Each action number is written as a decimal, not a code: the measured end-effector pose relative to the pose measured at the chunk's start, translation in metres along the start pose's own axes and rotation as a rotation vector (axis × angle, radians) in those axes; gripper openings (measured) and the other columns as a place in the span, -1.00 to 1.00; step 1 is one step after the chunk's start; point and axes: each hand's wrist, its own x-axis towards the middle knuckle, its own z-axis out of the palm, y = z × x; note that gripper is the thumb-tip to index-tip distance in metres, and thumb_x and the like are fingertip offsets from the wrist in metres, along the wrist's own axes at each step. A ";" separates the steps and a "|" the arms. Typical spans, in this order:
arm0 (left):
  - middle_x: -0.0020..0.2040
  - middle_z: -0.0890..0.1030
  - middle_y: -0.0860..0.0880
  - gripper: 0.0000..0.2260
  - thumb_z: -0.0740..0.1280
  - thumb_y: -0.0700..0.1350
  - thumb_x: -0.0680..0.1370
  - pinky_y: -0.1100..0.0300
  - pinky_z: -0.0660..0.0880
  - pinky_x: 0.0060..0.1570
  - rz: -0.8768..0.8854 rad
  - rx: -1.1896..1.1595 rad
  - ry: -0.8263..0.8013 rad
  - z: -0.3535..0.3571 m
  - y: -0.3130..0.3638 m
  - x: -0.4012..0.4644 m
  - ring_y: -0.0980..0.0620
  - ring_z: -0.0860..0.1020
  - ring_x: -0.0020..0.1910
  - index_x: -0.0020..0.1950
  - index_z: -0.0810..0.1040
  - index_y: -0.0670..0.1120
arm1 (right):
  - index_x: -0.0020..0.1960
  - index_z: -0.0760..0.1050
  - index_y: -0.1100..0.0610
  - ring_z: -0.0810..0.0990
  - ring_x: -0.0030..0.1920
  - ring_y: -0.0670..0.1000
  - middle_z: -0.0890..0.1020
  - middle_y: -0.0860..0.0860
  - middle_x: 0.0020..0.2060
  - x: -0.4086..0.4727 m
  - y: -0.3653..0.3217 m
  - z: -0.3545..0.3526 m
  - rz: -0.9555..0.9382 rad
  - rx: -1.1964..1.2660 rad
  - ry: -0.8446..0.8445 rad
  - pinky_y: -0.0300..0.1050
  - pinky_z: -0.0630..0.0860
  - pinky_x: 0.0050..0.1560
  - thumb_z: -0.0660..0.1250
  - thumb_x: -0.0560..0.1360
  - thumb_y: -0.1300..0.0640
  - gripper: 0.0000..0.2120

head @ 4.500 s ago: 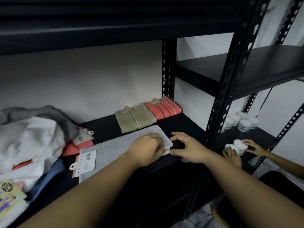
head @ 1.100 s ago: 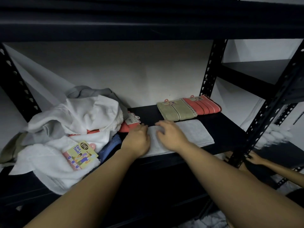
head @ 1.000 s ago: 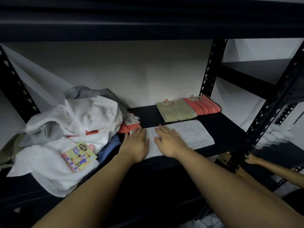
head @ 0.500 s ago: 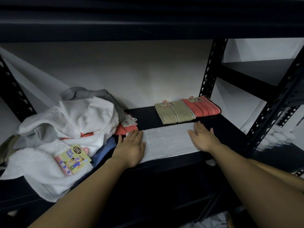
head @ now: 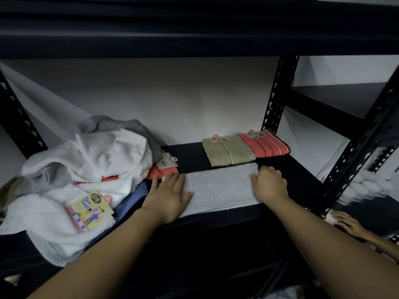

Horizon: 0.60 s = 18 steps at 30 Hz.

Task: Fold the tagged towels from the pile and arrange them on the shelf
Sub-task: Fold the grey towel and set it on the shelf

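Note:
A light grey towel (head: 218, 187), folded into a long strip, lies along the front of the black shelf (head: 190, 152). My left hand (head: 168, 196) presses flat on its left end with straight fingers. My right hand (head: 268, 183) has its fingers curled round the towel's right end. Behind the strip, an olive folded towel (head: 224, 153) and a coral striped folded towel (head: 264, 144) lie side by side with tags on top. The unfolded pile (head: 82, 167) of white, grey, coral and blue towels fills the shelf's left side, with a "Face Towel" tag (head: 91, 207) on it.
A black perforated upright (head: 274, 100) stands behind the coral towel and another (head: 356, 152) at the front right. An upper shelf board (head: 194, 29) hangs low overhead. Another person's hand (head: 347, 224) is at the lower right near white jars (head: 367, 184).
My right hand, flat on the towel's right end half a second ago, now curls its fingers round that end. My left hand stays pressed on the left end.

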 end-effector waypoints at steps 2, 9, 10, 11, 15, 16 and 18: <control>0.70 -0.12 -0.07 -0.32 -0.18 0.30 0.64 -0.12 -0.29 0.58 0.100 0.045 0.057 -0.004 0.002 0.003 -0.04 -0.18 0.67 0.70 -0.10 0.01 | 0.17 0.46 0.18 0.50 0.17 0.16 0.57 0.13 0.13 0.002 -0.001 0.000 -0.018 0.016 -0.012 0.08 0.39 0.07 0.15 0.71 -0.04 -0.70; 0.68 0.10 0.04 -0.44 0.14 -0.31 0.65 0.12 -0.21 0.59 0.471 -0.113 -0.073 -0.020 0.030 0.028 0.05 -0.04 0.67 0.63 0.29 0.06 | 0.17 0.44 0.25 0.50 -0.05 0.09 0.55 0.18 0.10 0.005 0.005 -0.017 -0.128 0.326 -0.026 -0.04 0.45 -0.06 0.26 0.69 0.11 -0.80; 0.66 0.17 0.05 -0.48 0.16 -0.27 0.66 0.13 -0.18 0.60 0.474 -0.127 -0.078 -0.019 0.034 0.032 0.07 0.01 0.66 0.61 0.33 0.07 | 0.23 0.45 0.26 0.52 0.01 0.10 0.55 0.17 0.14 0.008 0.008 -0.023 -0.133 0.396 -0.034 -0.07 0.45 0.00 0.30 0.67 0.13 -0.77; 0.64 0.23 0.06 -0.53 0.17 -0.21 0.68 0.15 -0.11 0.62 0.473 -0.151 -0.070 -0.018 0.036 0.035 0.10 0.08 0.65 0.59 0.36 0.09 | 0.28 0.47 0.24 0.55 0.07 0.11 0.56 0.14 0.16 0.011 0.011 -0.030 -0.130 0.462 -0.039 -0.10 0.44 0.05 0.34 0.65 0.14 -0.74; 0.58 0.36 0.07 -0.60 0.23 0.14 0.69 0.27 0.09 0.56 0.473 -0.222 0.000 -0.009 0.055 0.043 0.13 0.24 0.58 0.52 0.46 0.11 | 0.31 0.51 0.09 0.60 0.09 0.02 0.62 -0.01 0.12 0.021 0.030 -0.061 -0.114 0.644 -0.051 -0.15 0.46 0.05 0.49 0.55 0.11 -0.63; 0.58 0.38 0.08 -0.58 0.25 0.18 0.67 0.28 0.10 0.55 0.477 -0.223 0.015 -0.006 0.061 0.045 0.13 0.26 0.57 0.51 0.47 0.12 | 0.32 0.50 0.06 0.60 0.07 0.00 0.60 -0.04 0.11 0.023 0.034 -0.069 -0.101 0.670 -0.068 -0.16 0.47 0.03 0.53 0.52 0.09 -0.59; 0.56 0.40 0.08 -0.57 0.29 0.20 0.64 0.26 0.13 0.54 0.482 -0.233 0.053 0.000 0.074 0.051 0.13 0.28 0.56 0.49 0.49 0.13 | 0.31 0.51 0.02 0.61 0.03 -0.03 0.60 -0.06 0.10 0.031 0.043 -0.083 -0.054 0.743 -0.132 -0.19 0.49 -0.05 0.59 0.46 0.06 -0.53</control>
